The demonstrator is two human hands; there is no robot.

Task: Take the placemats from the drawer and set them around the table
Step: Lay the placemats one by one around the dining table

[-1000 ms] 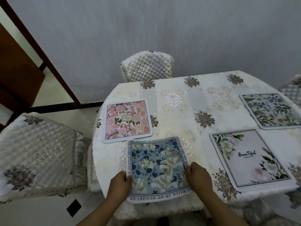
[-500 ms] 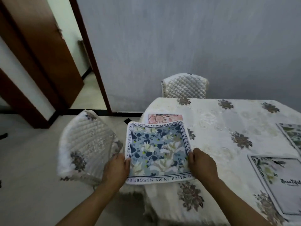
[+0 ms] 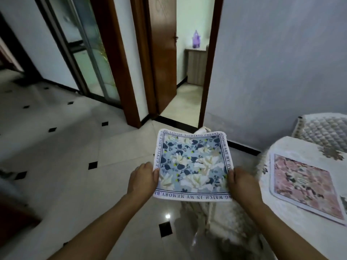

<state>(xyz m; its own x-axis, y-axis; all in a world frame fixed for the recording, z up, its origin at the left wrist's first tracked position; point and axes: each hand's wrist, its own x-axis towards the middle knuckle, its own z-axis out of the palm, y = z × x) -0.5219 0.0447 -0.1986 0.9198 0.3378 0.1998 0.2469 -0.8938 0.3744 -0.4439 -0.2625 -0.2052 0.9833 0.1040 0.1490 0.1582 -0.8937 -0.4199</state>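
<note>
Blue placemat (image 3: 191,164) border: "WATCH, IN MY MEMORY" (upside down).

The pink placemat (image 3: 308,186) is blurred; the table (image 3: 300,231) is cut off at right.

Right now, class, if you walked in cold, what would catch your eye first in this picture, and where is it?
First, the square blue-and-white floral placemat with lettered border, held in mid-air at centre above the pale floor, the left hand and right hand gripping its sides. Next, the pink floral placemat lying flat on the cream patterned tablecloth at right. Behind, an open brown wooden door leads into another room.
</note>
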